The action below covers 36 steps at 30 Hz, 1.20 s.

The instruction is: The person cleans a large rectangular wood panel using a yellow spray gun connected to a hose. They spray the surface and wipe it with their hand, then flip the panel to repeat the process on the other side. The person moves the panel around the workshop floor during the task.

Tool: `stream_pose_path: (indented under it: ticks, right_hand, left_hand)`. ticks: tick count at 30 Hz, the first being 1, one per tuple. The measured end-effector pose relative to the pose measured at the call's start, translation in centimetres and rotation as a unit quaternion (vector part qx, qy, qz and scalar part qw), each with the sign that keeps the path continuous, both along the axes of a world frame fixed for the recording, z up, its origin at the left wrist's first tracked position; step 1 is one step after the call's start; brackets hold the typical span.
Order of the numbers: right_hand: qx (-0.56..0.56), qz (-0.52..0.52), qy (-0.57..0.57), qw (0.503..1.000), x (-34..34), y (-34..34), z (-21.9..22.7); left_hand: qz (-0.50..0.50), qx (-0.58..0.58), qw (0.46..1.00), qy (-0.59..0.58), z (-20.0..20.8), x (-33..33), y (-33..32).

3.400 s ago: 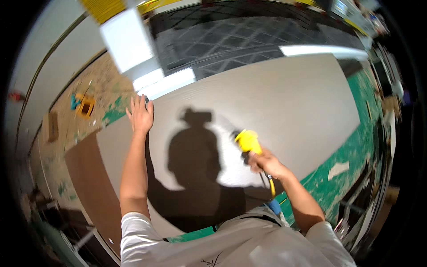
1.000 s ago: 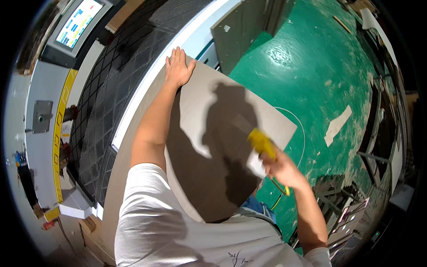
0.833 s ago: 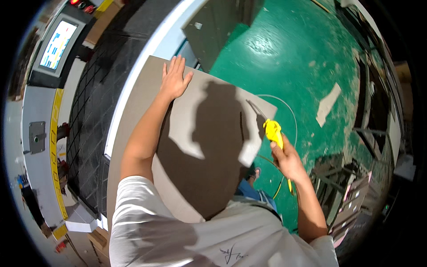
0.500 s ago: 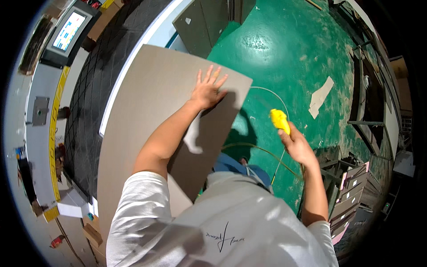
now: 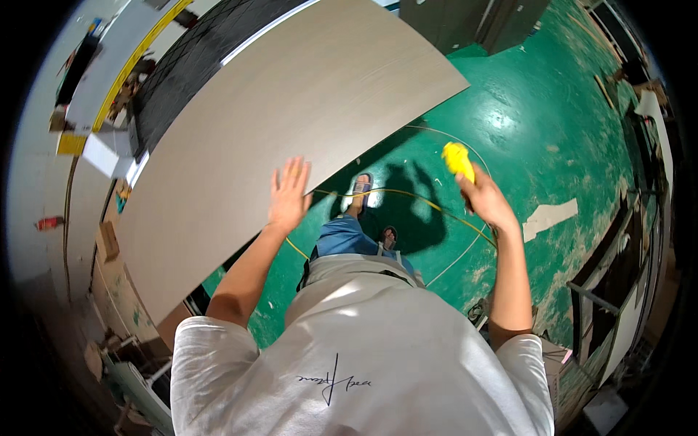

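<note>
A large beige-brown panel (image 5: 276, 102) lies flat at waist height, covering the upper left of the view. My left hand (image 5: 289, 195) is at the near edge of this panel, fingers stretched out and palm down on its surface or just above it. To the right, my right hand (image 5: 486, 198) is wrapped round a yellow gun-shaped tool (image 5: 457, 158), held up over the floor and apart from the panel. The tool's grip is partly hidden in my fingers. A thin yellow hose (image 5: 407, 193) runs from near my right wrist across to the panel's edge.
Dark panels (image 5: 465, 22) stand upright beyond the large one. A dark grid-patterned surface (image 5: 196, 62) and a yellow-edged machine (image 5: 123, 80) are at the left. Metal racks (image 5: 607, 291) line the right. A torn beige sheet (image 5: 550, 218) lies on the green floor (image 5: 502, 116).
My left hand has come back toward me over the panel, to its near edge. My view has turned, showing more of the panel and my feet. The yellow tool stays in my right hand.
</note>
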State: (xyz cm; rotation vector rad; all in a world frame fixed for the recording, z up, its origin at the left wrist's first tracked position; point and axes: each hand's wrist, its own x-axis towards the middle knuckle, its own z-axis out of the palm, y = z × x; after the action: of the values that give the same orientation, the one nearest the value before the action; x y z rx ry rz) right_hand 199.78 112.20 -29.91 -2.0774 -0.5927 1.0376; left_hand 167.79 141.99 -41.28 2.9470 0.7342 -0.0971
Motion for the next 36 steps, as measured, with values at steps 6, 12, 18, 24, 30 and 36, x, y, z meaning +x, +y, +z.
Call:
stream_pose_path:
  ticks: [6,12,18,24,30,36]
  right_hand:
    - [-0.047,0.189,-0.026,0.981,-5.2,3.0,0.4]
    - [-0.028,0.176,0.148,0.973,-10.0,5.5,1.1]
    - [0.047,0.109,0.122,0.985,-17.9,11.7,-0.6]
    - [-0.035,0.182,0.369,0.911,-20.6,16.4,-2.7]
    - [0.278,-0.323,0.110,0.898,-8.0,22.1,-9.8]
    - [0.131,-0.057,0.179,0.974,-21.6,35.8,-4.9]
  left_hand:
    - [0.199,0.052,0.978,0.018,0.0,-13.9,0.3]
    - [0.260,0.059,0.964,-0.013,-1.1,-17.1,0.1]
    - [0.289,0.025,0.957,-0.025,0.3,-22.4,2.5]
    - [0.377,0.040,0.926,-0.001,0.2,-40.4,5.2]
    - [0.574,0.073,0.814,0.057,-1.7,-61.3,8.7]
    - [0.650,0.097,0.748,0.090,-3.9,-64.3,9.2]
